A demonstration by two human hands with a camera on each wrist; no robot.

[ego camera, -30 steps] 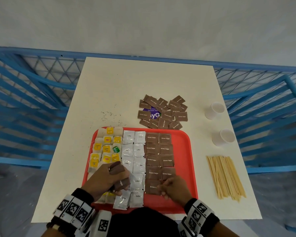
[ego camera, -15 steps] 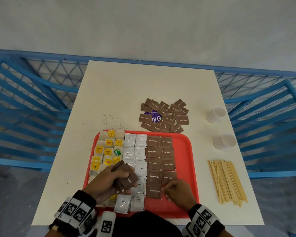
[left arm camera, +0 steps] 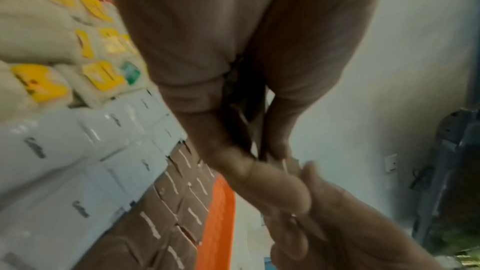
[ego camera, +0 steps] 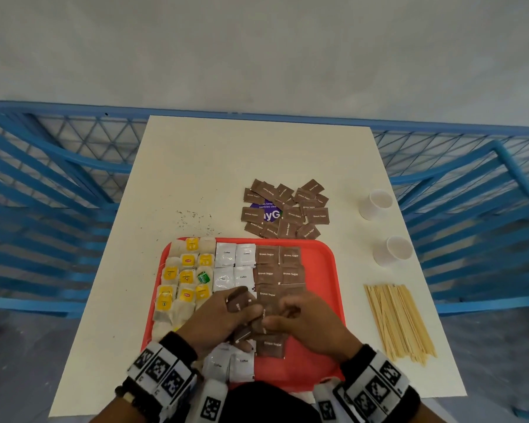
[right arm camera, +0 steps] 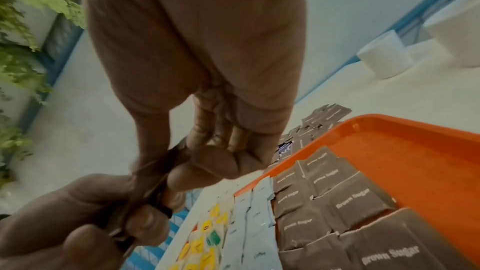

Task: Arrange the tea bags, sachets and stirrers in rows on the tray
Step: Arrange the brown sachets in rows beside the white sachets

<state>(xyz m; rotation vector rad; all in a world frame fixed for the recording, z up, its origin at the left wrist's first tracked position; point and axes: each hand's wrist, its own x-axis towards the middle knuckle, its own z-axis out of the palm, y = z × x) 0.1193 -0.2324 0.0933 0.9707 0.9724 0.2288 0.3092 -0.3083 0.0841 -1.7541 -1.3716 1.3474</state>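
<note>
Brown paper sachets filled the left hand (ego camera: 219, 320), which gripped a small stack of brown sugar sachets (ego camera: 238, 302) above the near half of the red tray (ego camera: 321, 300). Only the top one showed its face, and its lettering was cut off by the fingers. The right hand (ego camera: 310, 326) met the left over the tray's middle, thumb and forefinger pinching the edge of one sachet from that stack; in both wrist views the pinched piece was blurred and seen edge-on, so its print could not be read.

The hands covered the near ends of the rows on the tray. What remained visible: tea bags (ego camera: 187, 277) with yellow tags, and one green tag, along the tray's left edge, their tag print too small to make out; white sachets (ego camera: 235, 264) marked "Coffee" beside them; then two columns of laid brown sachets (ego camera: 278, 265) marked "Brown Sugar", with bare red surface toward the tray's right edge.

Past the tray's far edge, a loose heap of brown sachets (ego camera: 286, 210) lay on the white table (ego camera: 226, 166), partly hiding a purple sticker (ego camera: 269, 213) reading "yG" and "pantries". The wooden stirrers (ego camera: 397, 323) lay in a bundle near the table's right edge, with two white paper cups (ego camera: 391, 250) beyond them.
</note>
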